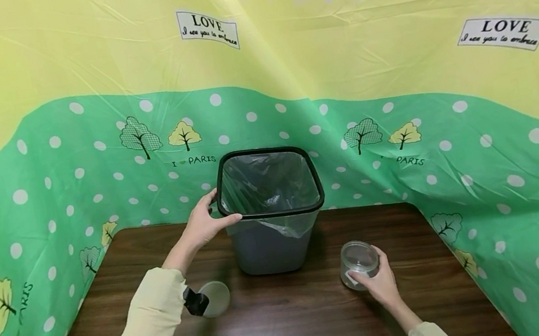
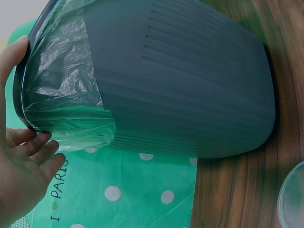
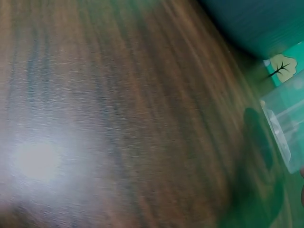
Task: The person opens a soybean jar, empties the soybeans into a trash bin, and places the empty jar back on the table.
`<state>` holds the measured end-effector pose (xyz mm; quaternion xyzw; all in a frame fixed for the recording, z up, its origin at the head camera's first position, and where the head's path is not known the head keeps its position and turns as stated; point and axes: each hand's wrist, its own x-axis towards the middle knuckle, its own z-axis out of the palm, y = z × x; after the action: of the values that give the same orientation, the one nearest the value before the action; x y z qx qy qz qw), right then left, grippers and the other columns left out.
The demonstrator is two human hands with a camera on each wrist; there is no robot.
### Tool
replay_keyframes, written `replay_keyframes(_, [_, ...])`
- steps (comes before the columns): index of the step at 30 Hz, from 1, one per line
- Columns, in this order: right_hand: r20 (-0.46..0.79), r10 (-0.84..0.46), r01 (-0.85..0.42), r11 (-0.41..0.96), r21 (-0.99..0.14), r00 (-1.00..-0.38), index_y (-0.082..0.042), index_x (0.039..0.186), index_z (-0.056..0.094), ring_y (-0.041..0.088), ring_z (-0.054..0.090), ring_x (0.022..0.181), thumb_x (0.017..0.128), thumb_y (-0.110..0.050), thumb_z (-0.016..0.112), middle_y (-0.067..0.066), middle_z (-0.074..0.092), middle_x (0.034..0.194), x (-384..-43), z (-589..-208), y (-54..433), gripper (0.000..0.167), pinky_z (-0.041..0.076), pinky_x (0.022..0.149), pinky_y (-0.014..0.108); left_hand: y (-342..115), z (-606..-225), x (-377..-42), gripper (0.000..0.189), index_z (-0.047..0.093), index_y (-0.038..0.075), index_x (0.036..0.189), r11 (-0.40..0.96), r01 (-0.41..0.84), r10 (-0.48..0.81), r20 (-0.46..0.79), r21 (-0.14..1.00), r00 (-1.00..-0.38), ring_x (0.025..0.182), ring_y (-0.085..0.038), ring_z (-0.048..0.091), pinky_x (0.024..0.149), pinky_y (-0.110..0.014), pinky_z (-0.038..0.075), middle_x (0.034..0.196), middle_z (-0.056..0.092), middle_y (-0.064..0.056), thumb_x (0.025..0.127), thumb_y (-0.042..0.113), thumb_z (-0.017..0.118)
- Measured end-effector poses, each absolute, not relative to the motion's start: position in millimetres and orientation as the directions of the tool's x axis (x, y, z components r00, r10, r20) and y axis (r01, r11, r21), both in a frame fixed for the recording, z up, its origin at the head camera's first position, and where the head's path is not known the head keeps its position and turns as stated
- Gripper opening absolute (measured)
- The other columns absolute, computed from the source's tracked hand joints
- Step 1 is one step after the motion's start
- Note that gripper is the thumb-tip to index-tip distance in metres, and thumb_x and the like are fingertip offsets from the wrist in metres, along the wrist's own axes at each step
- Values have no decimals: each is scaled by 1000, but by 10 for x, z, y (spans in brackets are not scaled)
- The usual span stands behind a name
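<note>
A grey trash bin (image 1: 274,249) with a black rim (image 1: 277,214) and a clear plastic liner (image 1: 272,182) stands upright at the back of the table. My left hand (image 1: 204,222) grips the rim on its left side, thumb over the front edge. In the left wrist view, the liner's folded edge (image 2: 66,80) hangs over the outside of the bin, beside the left fingers. My right hand (image 1: 379,280) holds a clear round jar (image 1: 356,263) to the right of the bin. Something small and whitish shows low in the jar. Only the jar's lower part (image 3: 285,128) appears in the right wrist view.
A round translucent lid (image 1: 218,299) lies on the table, partly behind the left wrist's black camera (image 1: 196,301). The dark wooden table (image 1: 283,318) is walled at the back and sides by a green and yellow printed cloth (image 1: 91,178).
</note>
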<state>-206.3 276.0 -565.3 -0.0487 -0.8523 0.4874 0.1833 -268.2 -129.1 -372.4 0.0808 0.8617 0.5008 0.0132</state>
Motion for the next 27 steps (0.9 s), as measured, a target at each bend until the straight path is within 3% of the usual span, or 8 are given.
replay_keyframes(11, [270, 300, -96, 488, -867, -915, -4, 133, 36, 28, 48, 109, 60, -10, 84, 16, 48, 123, -1909, -5828, 2785, 88, 38, 81, 14, -1280, -3724, -2674, 95, 19, 14, 146, 474, 122, 154, 55, 872, -987, 134, -30, 20, 102, -51, 28, 149, 18, -10, 73, 47, 71])
replay_keyframes(19, [290, 284, -128, 477, -870, -914, -1, 134, 33, 30, 45, 113, 60, -7, 84, 19, 45, 126, -1864, -5840, 2798, 90, 36, 88, 14, -1276, -3745, -2691, 95, 19, 14, 146, 465, 125, 155, 58, 876, -986, 133, -31, 22, 102, -51, 29, 149, 18, -10, 74, 47, 71])
replay_keyframes(24, [251, 254, -108, 468, -877, -934, -2, 139, 26, 31, 37, 122, 61, -10, 84, 20, 36, 135, -1850, -5786, 2817, 98, 34, 100, 32, -1282, -3754, -2674, 94, 17, 14, 146, 464, 122, 158, 54, 878, -986, 133, -32, 22, 101, -51, 30, 149, 17, -10, 75, 47, 69])
replay_keyframes(27, [255, 226, -121, 477, -870, -940, -3, 141, 24, 32, 33, 125, 62, -11, 83, 22, 33, 137, -1851, -5713, 2836, 99, 28, 103, 20, -1295, -3761, -2655, 95, 16, 13, 146, 496, 144, 158, 74, 856, -985, 134, -32, 22, 101, -52, 29, 149, 17, -11, 75, 51, 67])
